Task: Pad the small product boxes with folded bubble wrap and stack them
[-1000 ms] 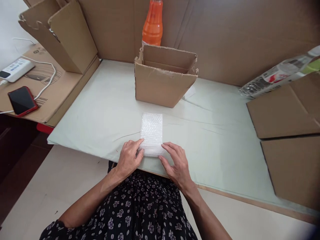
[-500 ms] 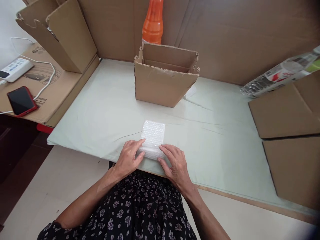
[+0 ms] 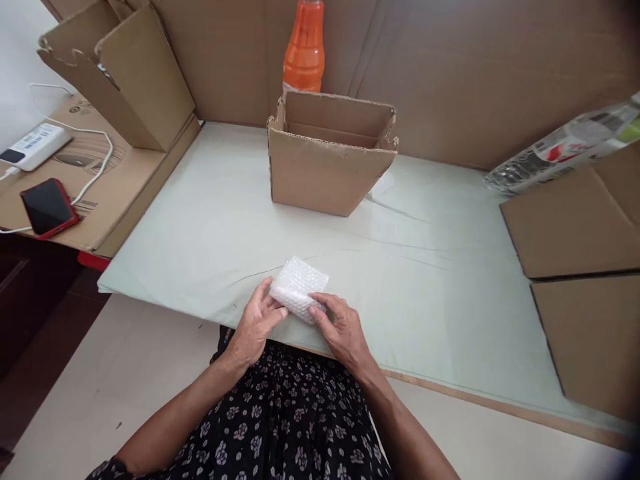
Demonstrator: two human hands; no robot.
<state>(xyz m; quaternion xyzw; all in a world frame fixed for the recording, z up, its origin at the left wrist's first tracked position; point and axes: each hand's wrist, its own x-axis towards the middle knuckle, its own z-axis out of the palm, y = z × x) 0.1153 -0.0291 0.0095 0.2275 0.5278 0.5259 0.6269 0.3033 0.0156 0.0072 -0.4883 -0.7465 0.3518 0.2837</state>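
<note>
A small piece of clear bubble wrap, partly rolled at its near side, is at the table's front edge between my hands. My left hand grips its left end, fingers behind it and thumb at the near edge. The right end is pinched between the thumb and fingers of my right hand. The wrap sits tilted, its loose flap pointing away from me and to the right. Whether anything lies inside the roll, I cannot tell.
Beyond the wrap, an open cardboard box stands on the pale green cloth, an orange bottle behind it. Cardboard boxes and a plastic bottle are right. A phone and white power bank lie left.
The bubble wrap has turned clockwise, its left end lifting. My left hand has shifted its fingers behind that end, and my right hand has closed on the right end.
</note>
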